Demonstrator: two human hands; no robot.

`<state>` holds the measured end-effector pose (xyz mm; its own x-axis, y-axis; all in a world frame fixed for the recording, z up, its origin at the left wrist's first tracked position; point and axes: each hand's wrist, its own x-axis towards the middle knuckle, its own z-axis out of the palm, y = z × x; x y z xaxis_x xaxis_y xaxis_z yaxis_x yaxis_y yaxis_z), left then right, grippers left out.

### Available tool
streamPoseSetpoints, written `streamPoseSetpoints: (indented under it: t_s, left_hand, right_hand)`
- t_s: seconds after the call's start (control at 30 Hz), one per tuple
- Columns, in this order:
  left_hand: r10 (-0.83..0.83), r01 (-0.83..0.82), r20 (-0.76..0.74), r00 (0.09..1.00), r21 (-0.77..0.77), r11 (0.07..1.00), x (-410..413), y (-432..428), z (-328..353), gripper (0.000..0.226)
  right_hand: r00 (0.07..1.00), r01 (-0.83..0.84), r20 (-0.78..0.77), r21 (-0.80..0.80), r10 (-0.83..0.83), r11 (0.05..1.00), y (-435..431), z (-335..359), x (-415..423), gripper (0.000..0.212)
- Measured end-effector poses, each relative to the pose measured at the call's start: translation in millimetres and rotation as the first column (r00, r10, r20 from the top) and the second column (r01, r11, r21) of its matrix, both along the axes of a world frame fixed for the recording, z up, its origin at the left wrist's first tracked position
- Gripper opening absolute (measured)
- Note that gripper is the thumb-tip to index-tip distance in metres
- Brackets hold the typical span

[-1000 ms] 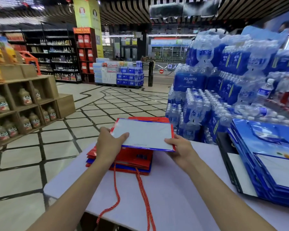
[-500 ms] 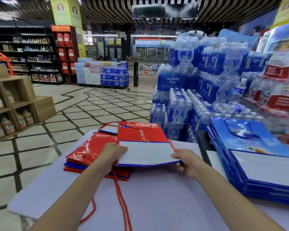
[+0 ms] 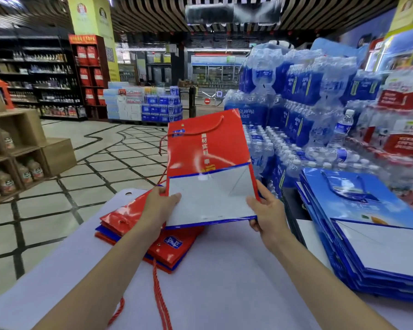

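A flat red paper gift bag [image 3: 208, 151] with a white folded base and a red cord handle is tilted up above the table. My left hand [image 3: 159, 206] grips its lower left edge, thumb on the white base. My right hand [image 3: 267, 210] grips the lower right corner. Under the raised bag lies a small stack of flat red and blue bags [image 3: 138, 229], with red cords trailing toward the table's near edge.
The white table [image 3: 224, 294] fills the foreground. A thick stack of flat blue bags [image 3: 367, 234] lies at the right. Shrink-wrapped water bottle packs [image 3: 296, 110] pile up behind it. Wooden crates with bottles [image 3: 14, 158] stand left across the tiled floor.
Both hands have lifted the red bag off the stack and tilted its far end upward; earlier it lay almost flat on the pile.
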<state>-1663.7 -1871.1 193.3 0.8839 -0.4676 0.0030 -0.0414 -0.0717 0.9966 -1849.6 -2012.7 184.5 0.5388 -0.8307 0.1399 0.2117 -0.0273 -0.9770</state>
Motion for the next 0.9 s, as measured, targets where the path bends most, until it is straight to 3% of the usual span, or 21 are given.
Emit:
streamPoseSetpoints:
  t_s: [0.1,0.23,0.4,0.5,0.6,0.7,0.77,0.87,0.9]
  left_hand:
    - [-0.025,0.028,0.021,0.999,-0.129,0.991,-6,-9,4,0.03]
    - [-0.068,0.081,0.06,0.996,-0.256,0.963,-14,-18,3,0.028]
    - [-0.114,0.162,0.162,0.98,-0.324,0.932,-25,-28,2,0.028]
    - [-0.155,0.226,0.226,0.962,-0.332,0.916,-30,-31,5,0.027]
    - [-0.172,0.255,0.257,0.951,-0.337,0.906,-33,-30,7,0.028]
    - [-0.182,0.244,0.215,0.96,-0.317,0.916,-29,-27,6,0.028]
    - [-0.219,0.246,0.128,0.967,-0.264,0.933,-27,-29,3,0.023]
    - [-0.286,0.276,-0.018,0.958,-0.216,0.937,-27,-29,2,0.003]
    - [-0.315,0.297,-0.051,0.948,-0.217,0.93,-25,-29,0,0.009]
  right_hand:
    - [0.999,0.016,0.045,-0.151,-0.01,0.988,-7,10,-11,0.051]
    - [0.993,0.076,0.108,-0.223,-0.053,0.972,-20,17,-23,0.049]
    - [0.985,0.171,0.039,-0.187,-0.167,0.967,-37,12,-34,0.037]
    - [0.993,0.113,0.048,-0.098,-0.109,0.989,-40,15,-39,0.029]
    - [0.997,0.081,0.021,-0.087,-0.079,0.993,-40,20,-37,0.037]
    - [0.996,0.085,0.025,-0.177,-0.081,0.981,-36,25,-36,0.032]
    - [0.998,0.057,0.008,-0.205,-0.056,0.977,-35,28,-36,0.04]
    - [0.999,0.003,-0.035,-0.112,-0.007,0.994,-31,31,-38,0.046]
    - [0.999,-0.024,-0.049,-0.077,0.02,0.997,-28,30,-41,0.046]
